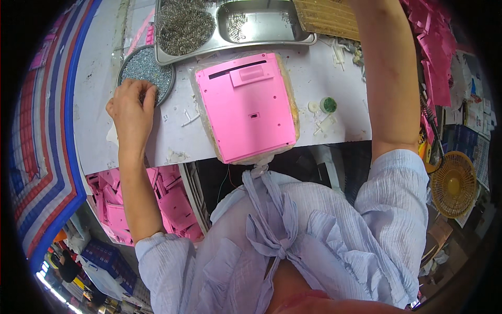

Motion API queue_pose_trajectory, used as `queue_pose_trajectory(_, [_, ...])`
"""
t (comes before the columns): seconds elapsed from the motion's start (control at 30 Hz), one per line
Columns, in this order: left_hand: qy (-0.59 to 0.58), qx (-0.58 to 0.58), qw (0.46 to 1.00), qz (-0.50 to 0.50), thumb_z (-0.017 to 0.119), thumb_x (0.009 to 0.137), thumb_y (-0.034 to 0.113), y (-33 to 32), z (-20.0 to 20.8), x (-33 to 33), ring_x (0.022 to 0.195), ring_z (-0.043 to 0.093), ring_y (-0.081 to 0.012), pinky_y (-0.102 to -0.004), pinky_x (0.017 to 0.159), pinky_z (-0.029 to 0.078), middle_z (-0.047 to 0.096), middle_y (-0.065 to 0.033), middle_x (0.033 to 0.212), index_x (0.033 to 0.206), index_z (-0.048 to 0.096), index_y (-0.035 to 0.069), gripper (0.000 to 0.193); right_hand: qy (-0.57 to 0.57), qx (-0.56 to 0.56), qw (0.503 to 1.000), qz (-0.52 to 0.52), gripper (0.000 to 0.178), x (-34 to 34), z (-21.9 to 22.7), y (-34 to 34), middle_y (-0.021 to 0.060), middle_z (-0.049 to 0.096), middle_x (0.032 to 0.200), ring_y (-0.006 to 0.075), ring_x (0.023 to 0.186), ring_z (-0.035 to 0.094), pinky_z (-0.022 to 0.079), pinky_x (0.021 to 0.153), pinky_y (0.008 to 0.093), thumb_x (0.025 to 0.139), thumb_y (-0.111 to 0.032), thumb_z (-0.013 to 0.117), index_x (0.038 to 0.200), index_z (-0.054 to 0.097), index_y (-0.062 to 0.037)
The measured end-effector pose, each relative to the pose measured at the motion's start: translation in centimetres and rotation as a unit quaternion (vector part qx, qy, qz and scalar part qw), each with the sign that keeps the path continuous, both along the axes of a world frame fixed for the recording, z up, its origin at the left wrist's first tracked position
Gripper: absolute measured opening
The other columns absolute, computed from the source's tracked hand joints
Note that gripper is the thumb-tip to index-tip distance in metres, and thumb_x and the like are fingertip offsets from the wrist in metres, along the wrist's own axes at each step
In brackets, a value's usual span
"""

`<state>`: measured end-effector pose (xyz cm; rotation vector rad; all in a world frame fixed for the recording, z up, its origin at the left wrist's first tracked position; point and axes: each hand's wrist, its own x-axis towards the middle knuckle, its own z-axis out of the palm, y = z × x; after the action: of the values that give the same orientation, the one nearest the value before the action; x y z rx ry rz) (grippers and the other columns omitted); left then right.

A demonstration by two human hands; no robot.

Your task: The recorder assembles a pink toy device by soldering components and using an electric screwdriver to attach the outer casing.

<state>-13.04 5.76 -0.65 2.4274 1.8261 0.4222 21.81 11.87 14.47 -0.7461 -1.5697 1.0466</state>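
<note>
My left hand (133, 107) is at the near rim of a round dark dish (121, 73) filled with small silvery screws (149, 65). Its fingers are curled in toward the thumb, and whatever they pinch is hidden. In front of me a flat pink plastic panel (246, 123) lies on a pad wrapped in clear plastic (292, 99). The panel has a long slot near its far edge, a raised rectangular part and several small holes. My right forearm (393, 78) reaches up past the top edge, so the right hand is out of view.
A metal tray (256, 39) at the back holds springs (183, 29). Right of the panel stand a small green-filled pot (328, 105) and a white cap (313, 107). Pink parts fill a bin (172, 204) below the table's left edge and pile up (434, 52) at far right.
</note>
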Motion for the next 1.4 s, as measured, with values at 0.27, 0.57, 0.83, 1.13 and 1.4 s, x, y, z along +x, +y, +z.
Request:
queue_pose_trajectory(0.27, [-0.150,-0.063,0.985,-0.051,0.068,0.093,0.015,-0.1,2.9,2.4,0.090,0.061,-0.0273,-0.0454,0.089,0.039,0.058,-0.0122,0.086,0.085,0.059,0.002,0.018,0.133,-0.122,0.983,0.048,0.047,1.9,-0.8,-7.3,0.0103,0.070,0.089,0.0182,0.076,0.069,0.057,0.072,0.0314,0.093,-0.029,0.074,0.123,0.058,0.0025])
queue_pose_trajectory(0.57, [-0.291,-0.061,0.920,-0.254,0.077,0.084,0.014,-9.7,5.1,11.5,0.087,0.064,-0.0190,-0.0400,0.085,0.035,0.073,0.0007,0.093,0.094,0.072,0.015,0.011,0.214,-0.101,0.963,0.128,0.034,-2.7,-3.1,-14.7,-0.0033,0.050,0.063,0.0122,0.055,0.048,0.039,0.055,0.0301,0.096,-0.035,0.073,0.112,0.052,-0.0137])
queue_pose_trajectory(0.83, [-0.269,-0.061,0.935,-0.222,0.078,0.080,0.015,-9.8,4.7,10.5,0.083,0.061,-0.0200,-0.0410,0.084,0.036,0.067,0.0017,0.084,0.085,0.069,0.014,0.010,0.210,-0.147,0.964,0.071,0.036,-5.5,-3.1,-15.6,-0.0029,0.048,0.060,0.0124,0.052,0.045,0.038,0.053,0.0307,0.093,-0.035,0.076,0.106,0.051,-0.0130])
queue_pose_trajectory(1.13, [-0.060,0.131,0.989,0.044,0.078,0.084,0.032,-0.2,1.9,2.2,0.107,0.063,-0.0275,-0.0462,0.099,0.036,0.071,-0.0053,0.110,0.101,0.076,0.011,0.027,0.190,-0.107,0.974,0.054,0.031,-3.8,-4.2,-14.2,-0.0042,0.045,0.057,0.0110,0.050,0.042,0.035,0.052,0.0300,0.093,-0.034,0.071,0.105,0.051,-0.0126])
queue_pose_trajectory(1.4, [-0.084,0.111,0.990,0.022,0.074,0.089,0.026,2.9,-0.4,-0.8,0.099,0.062,-0.0266,-0.0478,0.092,0.038,0.070,-0.0033,0.093,0.092,0.076,0.013,0.014,0.168,-0.094,0.981,0.025,0.030,-2.6,-4.2,-15.1,-0.0047,0.045,0.058,0.0098,0.049,0.042,0.034,0.051,0.0279,0.093,-0.033,0.069,0.106,0.051,-0.0120])
